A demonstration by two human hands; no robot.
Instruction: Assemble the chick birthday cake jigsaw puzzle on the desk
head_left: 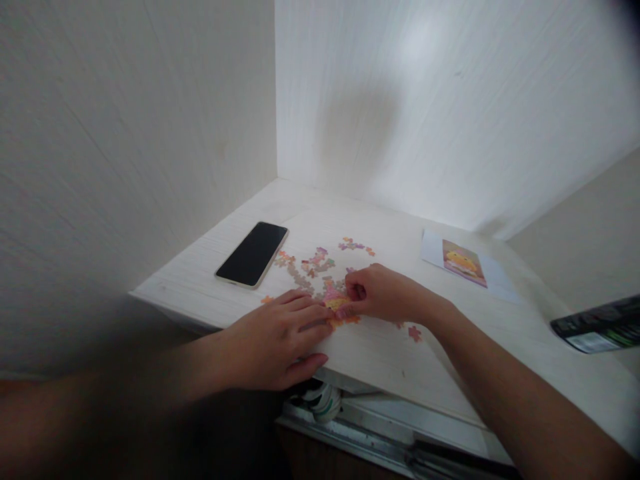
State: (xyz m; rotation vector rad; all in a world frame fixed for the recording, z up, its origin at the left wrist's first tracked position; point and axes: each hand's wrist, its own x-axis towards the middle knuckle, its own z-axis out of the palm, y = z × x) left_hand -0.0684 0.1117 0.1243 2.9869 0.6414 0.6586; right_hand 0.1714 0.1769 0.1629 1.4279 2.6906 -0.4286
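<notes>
Small jigsaw puzzle pieces [301, 279], grey, pink and orange, lie partly joined on the white tabletop [373, 353]. My left hand [285, 337] rests flat with fingers stretched out, its fingertips at the edge of a yellow and pink patch of pieces [336, 303]. Over the right side of that patch, my right hand [377, 293] is closed, thumb and curled fingers down at the pieces. Whatever lies between those fingers is hidden. A loose reddish puzzle piece [415, 333] lies to the right, below my right wrist.
A phone [253, 254] with a dark screen lies left of the pieces. At the right is a sheet with a printed yellow picture [463, 262], and beyond it a black cylindrical container [597, 325]. An open drawer [370, 433] sits under the table's front edge. White walls enclose the back and left.
</notes>
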